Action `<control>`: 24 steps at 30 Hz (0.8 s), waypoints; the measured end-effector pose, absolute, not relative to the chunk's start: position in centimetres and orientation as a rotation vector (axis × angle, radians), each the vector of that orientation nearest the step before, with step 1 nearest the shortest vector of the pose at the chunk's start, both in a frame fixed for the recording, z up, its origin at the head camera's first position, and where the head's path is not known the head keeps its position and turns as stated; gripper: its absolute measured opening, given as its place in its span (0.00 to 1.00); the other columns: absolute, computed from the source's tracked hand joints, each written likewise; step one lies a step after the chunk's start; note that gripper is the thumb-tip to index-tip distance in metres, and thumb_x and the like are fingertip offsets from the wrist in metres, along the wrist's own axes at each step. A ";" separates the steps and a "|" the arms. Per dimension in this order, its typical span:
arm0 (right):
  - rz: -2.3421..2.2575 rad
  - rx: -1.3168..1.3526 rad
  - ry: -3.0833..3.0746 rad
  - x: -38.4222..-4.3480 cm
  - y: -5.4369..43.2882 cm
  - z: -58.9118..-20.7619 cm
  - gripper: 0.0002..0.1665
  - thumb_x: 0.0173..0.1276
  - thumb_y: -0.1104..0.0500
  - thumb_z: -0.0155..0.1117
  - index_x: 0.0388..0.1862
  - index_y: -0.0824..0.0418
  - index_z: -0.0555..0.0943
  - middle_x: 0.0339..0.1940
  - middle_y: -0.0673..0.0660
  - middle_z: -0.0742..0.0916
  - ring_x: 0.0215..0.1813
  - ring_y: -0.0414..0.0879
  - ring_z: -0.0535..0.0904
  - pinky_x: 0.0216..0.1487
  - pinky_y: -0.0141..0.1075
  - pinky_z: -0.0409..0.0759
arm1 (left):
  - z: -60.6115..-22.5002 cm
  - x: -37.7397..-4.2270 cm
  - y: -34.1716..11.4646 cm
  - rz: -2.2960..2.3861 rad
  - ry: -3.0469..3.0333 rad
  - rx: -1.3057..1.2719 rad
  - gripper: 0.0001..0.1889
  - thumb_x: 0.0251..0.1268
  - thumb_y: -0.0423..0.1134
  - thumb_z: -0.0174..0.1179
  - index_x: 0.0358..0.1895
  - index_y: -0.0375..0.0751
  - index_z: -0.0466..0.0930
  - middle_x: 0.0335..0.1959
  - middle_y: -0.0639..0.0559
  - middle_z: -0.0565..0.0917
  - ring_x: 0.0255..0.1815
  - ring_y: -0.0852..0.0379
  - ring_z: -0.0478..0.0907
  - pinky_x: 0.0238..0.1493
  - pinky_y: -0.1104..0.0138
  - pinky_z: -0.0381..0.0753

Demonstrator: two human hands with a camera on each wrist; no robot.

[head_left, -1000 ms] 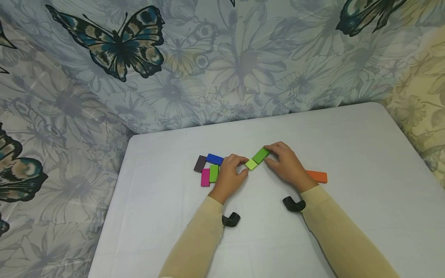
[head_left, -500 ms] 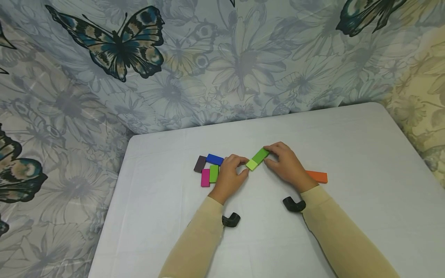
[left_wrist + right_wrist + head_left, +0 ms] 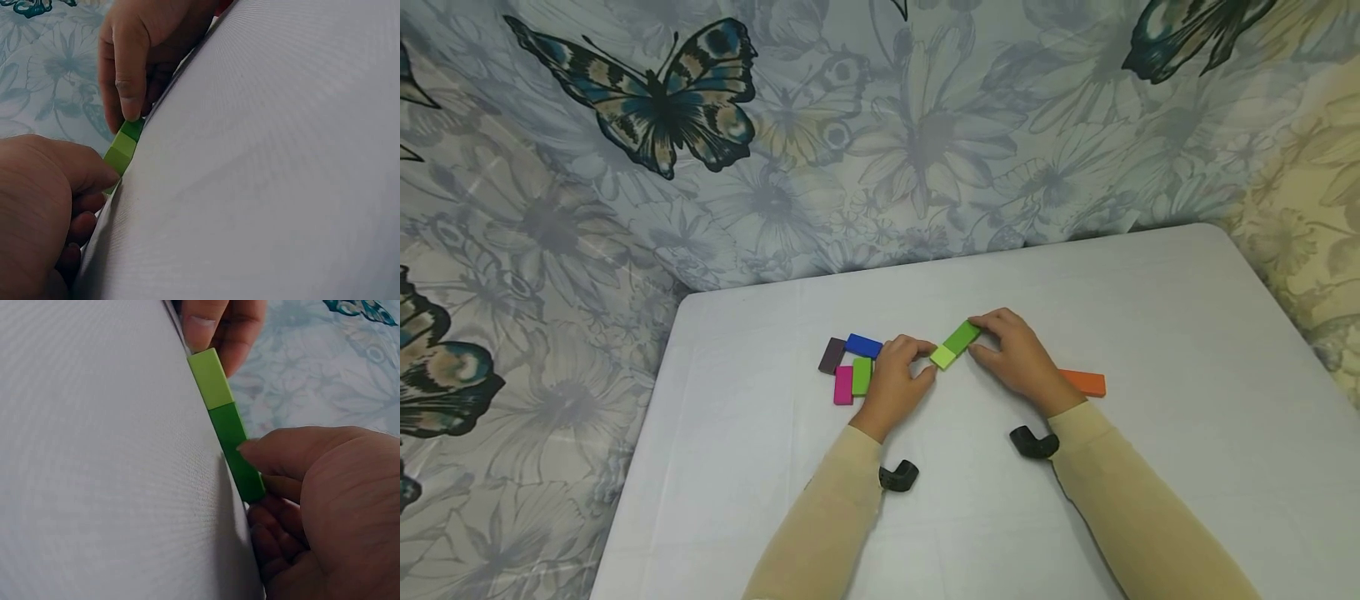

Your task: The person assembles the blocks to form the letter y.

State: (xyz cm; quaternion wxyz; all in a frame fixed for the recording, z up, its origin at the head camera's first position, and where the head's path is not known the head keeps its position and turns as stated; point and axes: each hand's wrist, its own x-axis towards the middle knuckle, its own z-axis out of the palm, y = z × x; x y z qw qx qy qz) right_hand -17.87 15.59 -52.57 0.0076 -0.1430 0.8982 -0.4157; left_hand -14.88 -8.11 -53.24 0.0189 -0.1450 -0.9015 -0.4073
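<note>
A short light green block (image 3: pixel 943 357) and a longer, darker green block (image 3: pixel 962 337) lie end to end on the white table, slanting up to the right. My left hand (image 3: pixel 895 381) pinches the light green block between thumb and forefinger at its outer end. With thumb and fingers, my right hand (image 3: pixel 1019 360) pinches the darker block near its far end. The right wrist view shows the light block (image 3: pixel 211 378) and dark block (image 3: pixel 232 434) meeting flush, leaving only a thin seam.
Left of my left hand lie a dark grey block (image 3: pixel 832 355), a blue block (image 3: pixel 864 346), a magenta block (image 3: pixel 843 386) and another green block (image 3: pixel 861 377). An orange block (image 3: pixel 1084 383) is partly hidden behind my right wrist. A butterfly-patterned wall covering (image 3: pixel 925 150) borders the table (image 3: pixel 955 517).
A second ago a thin gap showed between the two green blocks; it has closed and their ends now meet. The light green block shifted slightly right. Both hands keep nearly the same place.
</note>
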 end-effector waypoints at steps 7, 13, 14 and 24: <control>-1.307 -0.420 2.799 -17.7 15.7 -52.5 0.30 0.76 0.64 0.72 0.74 0.70 0.79 0.65 0.68 0.82 0.69 0.64 0.77 0.73 0.60 0.71 | -53.3 -14.6 -8.1 -1.296 -2.786 -0.458 0.17 0.72 0.31 0.69 0.61 0.43 0.87 0.54 0.54 0.84 0.58 0.56 0.75 0.60 0.60 0.76; -1.367 -0.414 2.794 -17.5 15.8 -52.5 0.31 0.77 0.64 0.71 0.75 0.69 0.77 0.65 0.68 0.82 0.66 0.62 0.77 0.71 0.59 0.72 | -53.4 -14.5 -8.1 -1.310 -2.781 -0.479 0.21 0.70 0.33 0.69 0.65 0.45 0.85 0.57 0.56 0.82 0.60 0.58 0.74 0.62 0.60 0.75; -1.384 -0.417 2.799 -17.4 15.8 -52.5 0.30 0.77 0.64 0.71 0.75 0.69 0.78 0.65 0.67 0.82 0.66 0.62 0.78 0.70 0.59 0.73 | -53.4 -14.5 -8.1 -1.307 -2.779 -0.488 0.21 0.70 0.34 0.69 0.65 0.46 0.85 0.58 0.56 0.82 0.60 0.58 0.74 0.62 0.59 0.75; -1.552 -0.459 2.834 -17.1 15.9 -50.7 0.27 0.78 0.65 0.70 0.73 0.69 0.78 0.64 0.65 0.81 0.62 0.61 0.79 0.63 0.58 0.79 | -52.3 -13.7 -7.7 -1.037 -2.912 -0.761 0.35 0.73 0.50 0.71 0.79 0.47 0.74 0.80 0.56 0.70 0.75 0.52 0.66 0.73 0.50 0.67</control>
